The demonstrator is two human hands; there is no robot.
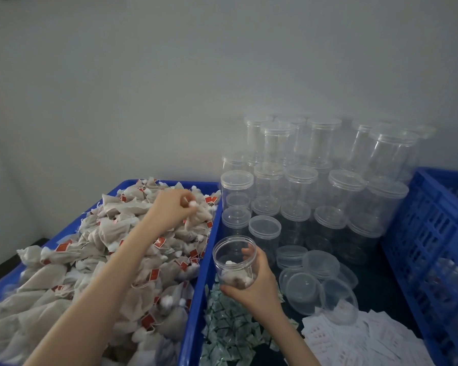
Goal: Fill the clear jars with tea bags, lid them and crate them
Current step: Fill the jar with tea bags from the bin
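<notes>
My right hand (254, 283) grips an open clear jar (234, 261) with a few tea bags at its bottom, just right of the blue bin's wall. My left hand (173, 207) reaches over the heap of beige tea bags (95, 260) in the blue bin (196, 299) and pinches one tea bag (197, 216) by its white-tipped top, lifting it near the bin's far right corner. Loose clear lids (320, 278) lie to the right of the held jar.
Stacked empty lidded clear jars (315, 186) stand against the wall at the back. A blue slatted crate (434, 247) is at the right. Small green-white sachets (230, 326) and white paper packets (354, 339) lie in front.
</notes>
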